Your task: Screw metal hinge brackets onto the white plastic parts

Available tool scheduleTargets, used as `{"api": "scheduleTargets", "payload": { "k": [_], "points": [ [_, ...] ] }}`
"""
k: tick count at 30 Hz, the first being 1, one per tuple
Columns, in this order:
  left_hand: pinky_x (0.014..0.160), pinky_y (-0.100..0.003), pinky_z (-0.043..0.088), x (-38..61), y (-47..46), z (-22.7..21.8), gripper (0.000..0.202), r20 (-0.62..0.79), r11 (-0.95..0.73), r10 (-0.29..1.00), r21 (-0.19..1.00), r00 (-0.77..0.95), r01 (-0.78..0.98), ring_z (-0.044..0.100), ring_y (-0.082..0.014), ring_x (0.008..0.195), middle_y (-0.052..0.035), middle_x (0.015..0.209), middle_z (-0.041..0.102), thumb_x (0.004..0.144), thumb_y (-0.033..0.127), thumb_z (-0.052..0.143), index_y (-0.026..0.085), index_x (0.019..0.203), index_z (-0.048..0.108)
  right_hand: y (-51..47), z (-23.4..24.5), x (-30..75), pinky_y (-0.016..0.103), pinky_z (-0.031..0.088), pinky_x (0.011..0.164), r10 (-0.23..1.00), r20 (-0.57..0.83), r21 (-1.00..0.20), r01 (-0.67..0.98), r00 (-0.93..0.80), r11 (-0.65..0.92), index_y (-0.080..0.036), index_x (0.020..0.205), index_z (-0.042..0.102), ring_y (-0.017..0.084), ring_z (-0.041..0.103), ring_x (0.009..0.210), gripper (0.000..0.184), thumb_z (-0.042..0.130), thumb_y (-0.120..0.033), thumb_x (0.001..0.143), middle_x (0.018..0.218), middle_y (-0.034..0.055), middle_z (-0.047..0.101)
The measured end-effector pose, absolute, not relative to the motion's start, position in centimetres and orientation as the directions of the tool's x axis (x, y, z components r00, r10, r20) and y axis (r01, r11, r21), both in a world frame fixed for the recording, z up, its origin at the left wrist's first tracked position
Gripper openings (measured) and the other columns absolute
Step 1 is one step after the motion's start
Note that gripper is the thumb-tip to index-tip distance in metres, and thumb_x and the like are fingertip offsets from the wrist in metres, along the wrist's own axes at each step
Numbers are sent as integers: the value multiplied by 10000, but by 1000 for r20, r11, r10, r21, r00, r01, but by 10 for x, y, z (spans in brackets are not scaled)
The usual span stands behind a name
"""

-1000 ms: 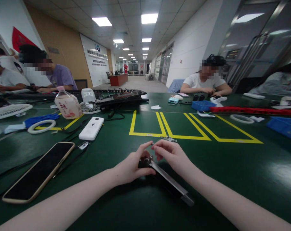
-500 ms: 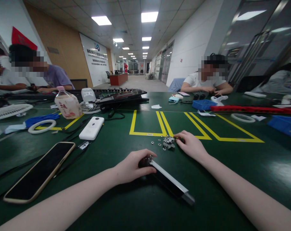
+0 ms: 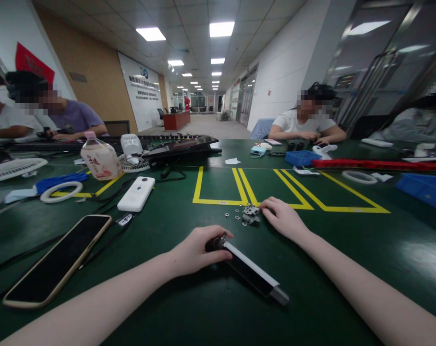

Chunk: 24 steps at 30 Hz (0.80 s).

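My left hand is closed around the near-left end of a long black-and-white bar. Small metal hardware shows at the gripped end, and a grey metal tip sticks out at the other. The bar slants down to the right over the green table. Further off, my right hand has its fingers curled beside a small pile of grey metal parts, fingertips at the pile's right edge. What lies under those fingers is hidden. Several small metal nuts or washers lie loose left of the pile.
Yellow tape outlines mark the table beyond my hands. At left lie a phone, a white power bank, a tape roll and a drink bottle. Blue trays stand at right. Co-workers sit across the table.
The camera view has shifted slightly. The dark and reddish item seen under my right fingers earlier is now mostly covered. My left hand still holds the bar in nearly the same pose.
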<state>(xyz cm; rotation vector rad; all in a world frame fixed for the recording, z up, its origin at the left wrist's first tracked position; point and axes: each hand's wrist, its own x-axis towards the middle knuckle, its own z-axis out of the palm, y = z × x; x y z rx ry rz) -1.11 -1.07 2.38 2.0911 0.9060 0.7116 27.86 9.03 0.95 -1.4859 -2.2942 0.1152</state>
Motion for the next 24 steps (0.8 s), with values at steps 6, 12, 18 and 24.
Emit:
{"api": "scheduleTargets", "payload": {
  "k": [6, 12, 18, 24],
  "points": [
    [758, -291, 480, -10, -11, 26, 319, 185, -476, 787, 789, 589, 389, 606, -185, 888, -48, 1021, 666, 863, 348, 660, 167, 1121, 617, 90, 12, 280, 282, 426, 695, 873, 282, -329, 815, -398, 478, -165, 845, 653, 200, 561, 861, 130, 554, -248, 858, 939, 57, 595],
    [780, -295, 478, -10, -11, 25, 324, 174, -467, 792, 790, 586, 397, 604, -190, 902, -54, 1044, 666, 861, 354, 658, 169, 1125, 620, 91, 9, 281, 268, 425, 650, 876, 296, -412, 776, -381, 477, -149, 809, 615, 170, 558, 740, 102, 546, -219, 837, 836, 44, 602],
    [794, -296, 474, -9, -8, 22, 310, 191, -479, 790, 786, 583, 391, 606, -186, 896, -46, 1022, 666, 854, 348, 667, 172, 1106, 627, 94, 7, 284, 271, 439, 597, 875, 366, -486, 736, -318, 471, -150, 856, 622, 168, 574, 664, 144, 526, -256, 876, 785, 37, 629],
    [768, -295, 469, -9, -9, 24, 311, 174, -457, 799, 797, 575, 395, 599, -186, 881, -46, 1005, 663, 852, 354, 665, 170, 1099, 628, 74, 13, 264, 338, 498, 727, 804, 541, -495, 680, -245, 541, -155, 989, 650, 215, 624, 827, 198, 506, -275, 926, 950, 79, 659]
  ]
}}
